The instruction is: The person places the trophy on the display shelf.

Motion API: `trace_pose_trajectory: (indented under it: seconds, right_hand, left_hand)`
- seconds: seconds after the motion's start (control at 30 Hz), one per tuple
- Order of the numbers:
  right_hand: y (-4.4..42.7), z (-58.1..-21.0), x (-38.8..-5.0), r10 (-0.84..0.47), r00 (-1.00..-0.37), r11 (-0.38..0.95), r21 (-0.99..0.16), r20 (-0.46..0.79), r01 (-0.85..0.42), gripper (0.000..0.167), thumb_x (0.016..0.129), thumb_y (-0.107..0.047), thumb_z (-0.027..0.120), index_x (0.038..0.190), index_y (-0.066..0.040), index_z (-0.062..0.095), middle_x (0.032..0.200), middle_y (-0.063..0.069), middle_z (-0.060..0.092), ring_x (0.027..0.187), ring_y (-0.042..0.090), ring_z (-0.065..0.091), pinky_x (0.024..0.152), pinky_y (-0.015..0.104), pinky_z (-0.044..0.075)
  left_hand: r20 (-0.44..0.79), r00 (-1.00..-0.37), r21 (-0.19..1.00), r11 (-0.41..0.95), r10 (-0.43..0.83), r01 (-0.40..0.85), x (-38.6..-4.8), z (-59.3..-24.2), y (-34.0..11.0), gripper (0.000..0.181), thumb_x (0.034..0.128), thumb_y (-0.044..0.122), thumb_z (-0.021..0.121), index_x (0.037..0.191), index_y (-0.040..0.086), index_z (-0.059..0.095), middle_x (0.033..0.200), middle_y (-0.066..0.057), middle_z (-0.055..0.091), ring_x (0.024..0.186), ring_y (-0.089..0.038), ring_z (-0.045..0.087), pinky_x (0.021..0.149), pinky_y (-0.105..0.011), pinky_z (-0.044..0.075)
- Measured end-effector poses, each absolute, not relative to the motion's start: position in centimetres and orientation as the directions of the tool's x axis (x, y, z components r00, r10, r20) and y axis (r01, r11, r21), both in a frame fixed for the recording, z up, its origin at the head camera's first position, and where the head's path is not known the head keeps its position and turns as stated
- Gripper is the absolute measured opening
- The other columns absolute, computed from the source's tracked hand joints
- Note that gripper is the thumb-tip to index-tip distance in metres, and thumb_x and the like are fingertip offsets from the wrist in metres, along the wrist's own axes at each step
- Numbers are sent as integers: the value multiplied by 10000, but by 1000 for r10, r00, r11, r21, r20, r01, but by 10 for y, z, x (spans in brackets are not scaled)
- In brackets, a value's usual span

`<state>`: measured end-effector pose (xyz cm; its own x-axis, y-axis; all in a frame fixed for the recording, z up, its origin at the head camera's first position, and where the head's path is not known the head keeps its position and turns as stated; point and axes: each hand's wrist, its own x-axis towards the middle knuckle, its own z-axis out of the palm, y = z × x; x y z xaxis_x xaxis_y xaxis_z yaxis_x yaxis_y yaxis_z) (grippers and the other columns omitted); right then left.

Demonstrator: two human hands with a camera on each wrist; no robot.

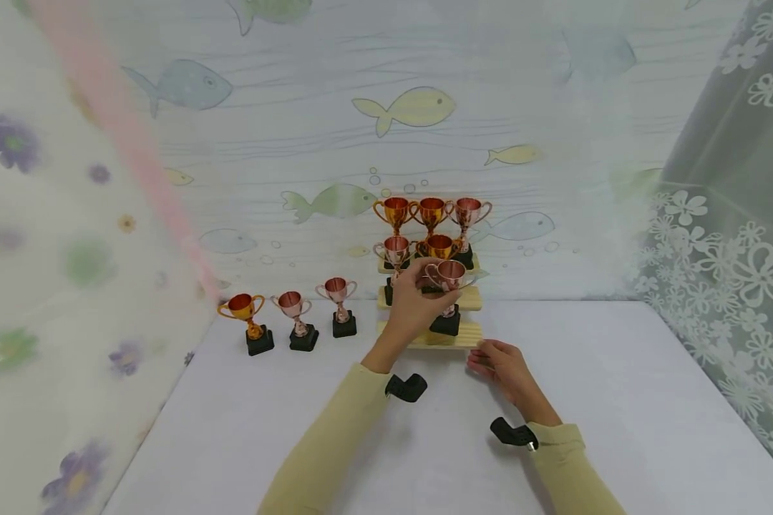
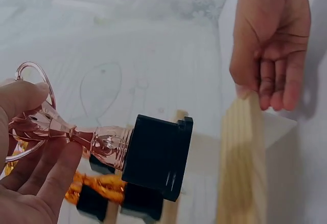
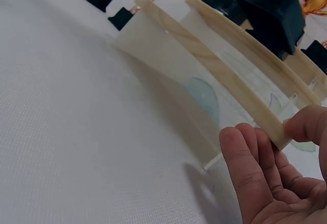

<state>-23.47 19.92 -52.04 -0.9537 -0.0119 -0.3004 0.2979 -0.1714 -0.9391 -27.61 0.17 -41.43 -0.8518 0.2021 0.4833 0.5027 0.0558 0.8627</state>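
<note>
My left hand (image 1: 417, 306) holds a rose-gold trophy cup (image 1: 451, 274), thumb and fingers around its bowl and stem. In the left wrist view the trophy's black base (image 2: 156, 157) points away from the palm, tilted in that image. Below it is the lowest shelf (image 1: 467, 335) of a tiered wooden rack. My right hand (image 1: 505, 366) pinches the right end of that shelf between thumb and fingers. On the middle tier stand a rose-gold trophy (image 1: 396, 249) and a gold trophy (image 1: 439, 245), partly hidden. The top tier bears two gold trophies and one rose-gold trophy (image 1: 469, 211).
Left of the rack, a gold trophy (image 1: 241, 306), a rose-gold trophy (image 1: 291, 304) and another rose-gold trophy (image 1: 338, 290) stand on the white table (image 1: 283, 415). Behind the rack hangs a fish-patterned curtain (image 1: 283, 143). Black wrist mounts (image 1: 407, 388) sit at both cuffs.
</note>
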Motion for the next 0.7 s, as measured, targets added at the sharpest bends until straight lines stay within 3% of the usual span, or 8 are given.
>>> trace_pose_trajectory:
  seconds: [0.27,0.7]
  right_hand:
    - [199,-518,-233,0,-951,-178,-936,-310,305,444,1072,-160,493,1390,142,424,1022,88,674,859,101,684,812,239,614]
    - [199,-522,-234,1,-952,-176,-938,-305,300,442,1079,-182,492,1393,122,429,1014,64,674,860,92,680,813,224,609]
  left_hand:
    - [547,-795,798,124,264,590,-289,-393,34,516,829,57,833,1283,19,590,1019,-144,632,899,-231,684,748,-210,613]
    - [534,-827,831,70,178,552,-292,-403,59,516,838,23,824,1291,18,578,1082,-157,648,967,-223,701,802,-228,613]
